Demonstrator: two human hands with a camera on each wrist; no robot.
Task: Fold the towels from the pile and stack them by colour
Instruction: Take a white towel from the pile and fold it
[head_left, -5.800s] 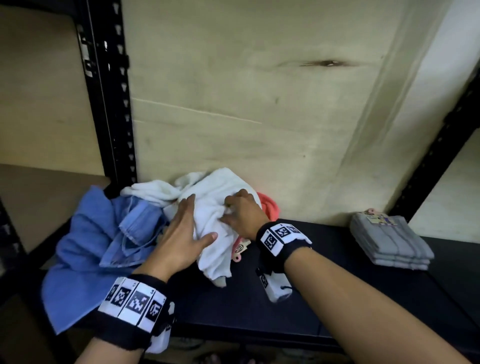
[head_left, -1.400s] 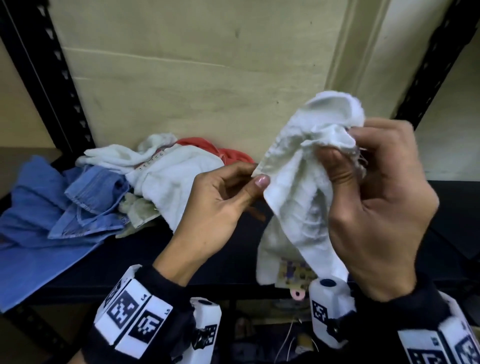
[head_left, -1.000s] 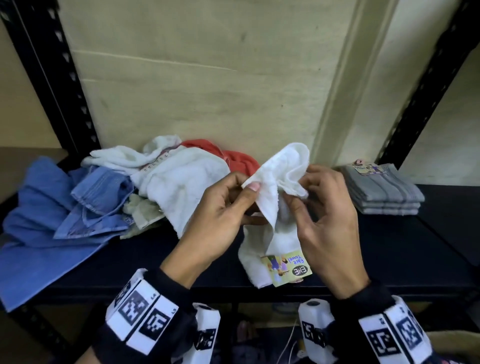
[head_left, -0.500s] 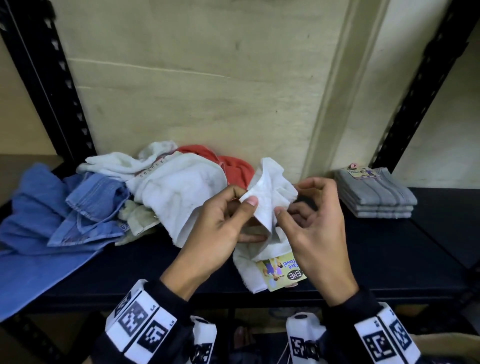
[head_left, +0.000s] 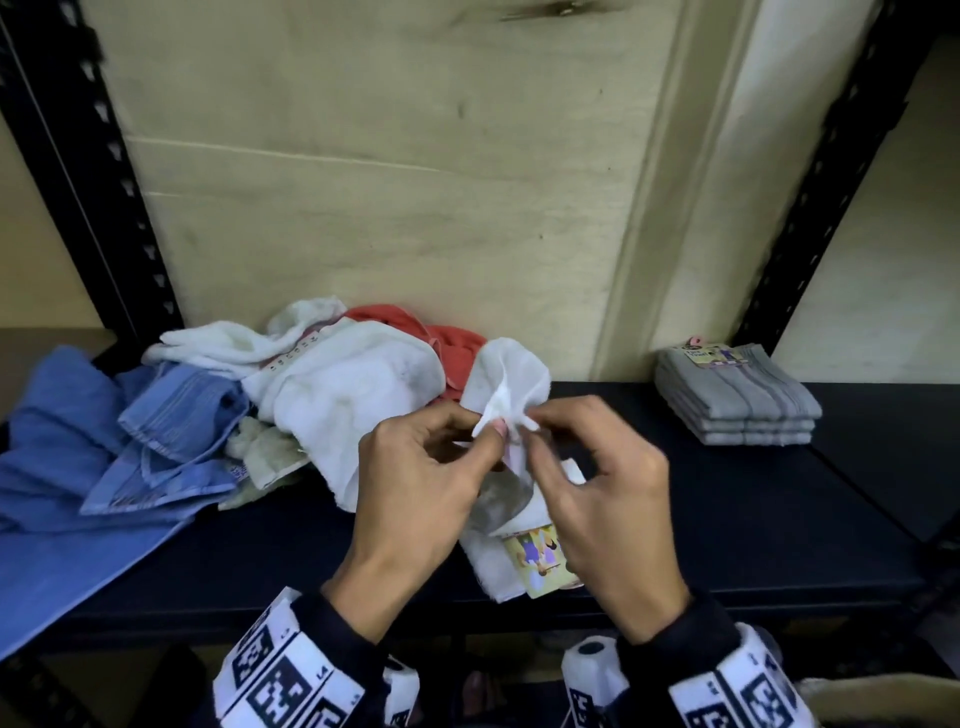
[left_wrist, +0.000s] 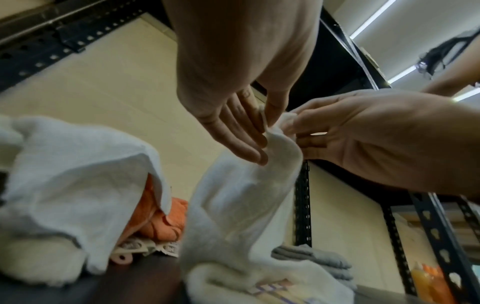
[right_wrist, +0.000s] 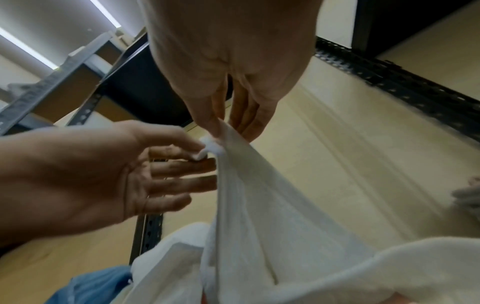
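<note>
Nearest to me, both wrists come up from the bottom edge of the head view, each in a dark sleeve with a black-and-white marker band. My left hand (head_left: 415, 499) is raised palm inward, thumb and forefinger pinching an edge of the white towel (head_left: 506, 387); in the right wrist view its other 3 fingers (right_wrist: 182, 183) lie loosely extended beside the cloth. My right hand (head_left: 608, 499) faces it, close alongside, thumb and forefinger pinching the same bunched edge, the remaining fingers curled loosely behind. The 2 pinch points sit almost touching.

The white towel hangs down from that grip between my hands. Its lower end rests crumpled on the front of the shelf (head_left: 727, 519), with a printed card tag (head_left: 540, 558) showing at the bottom.

Further back on the left lies the unfolded pile. Blue cloth (head_left: 78, 467) spreads over the shelf's left end and drapes past its front edge. Beside it is a larger white towel (head_left: 343, 395), lumped up, and a red towel (head_left: 441, 338) shows behind it against the back board. A pale greenish cloth (head_left: 260, 452) is wedged under the blue and white ones.

At the far right of the shelf, well apart from the pile, stands a neat stack of 3 folded grey towels (head_left: 737, 405), a card tag on top.
</note>
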